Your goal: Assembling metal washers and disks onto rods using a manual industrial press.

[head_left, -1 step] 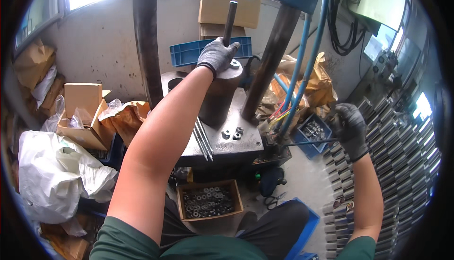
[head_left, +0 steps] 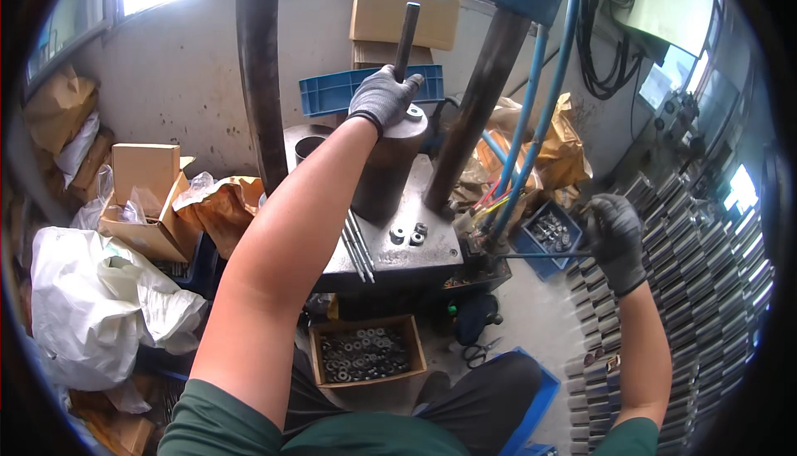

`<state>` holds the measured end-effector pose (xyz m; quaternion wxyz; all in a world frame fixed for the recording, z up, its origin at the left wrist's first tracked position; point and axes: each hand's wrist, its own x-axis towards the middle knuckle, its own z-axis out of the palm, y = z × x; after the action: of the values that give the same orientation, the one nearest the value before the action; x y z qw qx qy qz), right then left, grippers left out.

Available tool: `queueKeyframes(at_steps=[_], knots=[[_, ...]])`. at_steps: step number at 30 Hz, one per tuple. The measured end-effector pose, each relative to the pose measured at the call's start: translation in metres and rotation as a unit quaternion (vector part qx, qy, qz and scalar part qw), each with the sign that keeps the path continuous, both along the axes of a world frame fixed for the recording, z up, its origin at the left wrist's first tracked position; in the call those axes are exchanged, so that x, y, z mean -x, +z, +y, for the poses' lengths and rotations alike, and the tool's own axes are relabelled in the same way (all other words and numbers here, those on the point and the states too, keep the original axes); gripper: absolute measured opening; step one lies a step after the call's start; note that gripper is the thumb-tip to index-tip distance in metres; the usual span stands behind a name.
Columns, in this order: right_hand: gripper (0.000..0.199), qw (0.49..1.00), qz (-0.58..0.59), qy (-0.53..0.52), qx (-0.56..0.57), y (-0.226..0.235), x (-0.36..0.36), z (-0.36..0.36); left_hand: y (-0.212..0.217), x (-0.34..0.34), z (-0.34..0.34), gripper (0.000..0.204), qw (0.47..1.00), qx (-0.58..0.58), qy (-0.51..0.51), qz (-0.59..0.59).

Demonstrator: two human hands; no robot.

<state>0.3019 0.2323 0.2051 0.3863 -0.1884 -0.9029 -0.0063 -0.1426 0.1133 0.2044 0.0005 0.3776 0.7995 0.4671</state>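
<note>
My left hand [head_left: 384,99], in a grey knit glove, is closed round a dark metal rod [head_left: 407,41]. The rod stands up above the thick steel cylinder [head_left: 383,178]; its lower end is hidden by the hand. A small ring [head_left: 414,112] lies on the cylinder's top beside my thumb. My gloved right hand [head_left: 618,240] is closed, fingers curled, at the outer end of a thin blue lever [head_left: 544,254]. That end of the lever disappears behind the hand. On the press bed [head_left: 386,261] lie several thin rods [head_left: 357,244] and a few small metal rings [head_left: 417,238].
Dark posts [head_left: 477,107] flank the cylinder, with blue hoses [head_left: 531,124] at the right. A blue bin of metal parts [head_left: 550,232] and stacked metal bars [head_left: 681,307] fill the right side. Below is a box of washers [head_left: 369,383]; a white sack [head_left: 91,307] is at left.
My right hand has moved slightly down, and the lever's outer end has dropped with it. My left hand keeps its hold on the rod.
</note>
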Motion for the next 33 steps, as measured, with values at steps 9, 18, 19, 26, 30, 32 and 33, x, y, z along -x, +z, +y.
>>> queueKeyframes(at_steps=[9,18,19,26,30,32,33], knots=[[0.034,0.972,-0.191,0.005,-0.139,-0.059,-0.061,-0.135,0.003,-0.022,-0.007,0.043,0.999,-0.028,0.035,-0.005],[0.03,0.956,-0.204,0.104,0.185,-0.18,0.128,-0.065,0.004,-0.027,-0.018,0.039,0.999,-0.03,0.039,-0.01],[0.032,0.965,-0.21,0.106,0.115,-0.199,0.142,-0.048,0.006,-0.03,-0.016,0.039,0.999,-0.033,0.029,-0.016],[0.033,0.951,-0.281,0.006,0.131,-0.212,0.203,-0.052,0.005,-0.027,-0.016,0.042,0.999,-0.025,0.035,-0.007],[0.032,0.944,-0.312,-0.009,0.105,-0.218,0.203,-0.051,0.004,-0.025,-0.017,0.045,0.999,-0.029,0.027,-0.003],[0.026,0.951,-0.292,0.0,0.1,-0.223,0.2,-0.045,0.006,-0.024,-0.016,0.045,0.999,-0.027,0.023,-0.007],[0.026,0.951,-0.292,-0.001,0.099,-0.222,0.198,-0.041,0.006,-0.024,-0.016,0.046,0.999,-0.025,0.019,-0.008]])
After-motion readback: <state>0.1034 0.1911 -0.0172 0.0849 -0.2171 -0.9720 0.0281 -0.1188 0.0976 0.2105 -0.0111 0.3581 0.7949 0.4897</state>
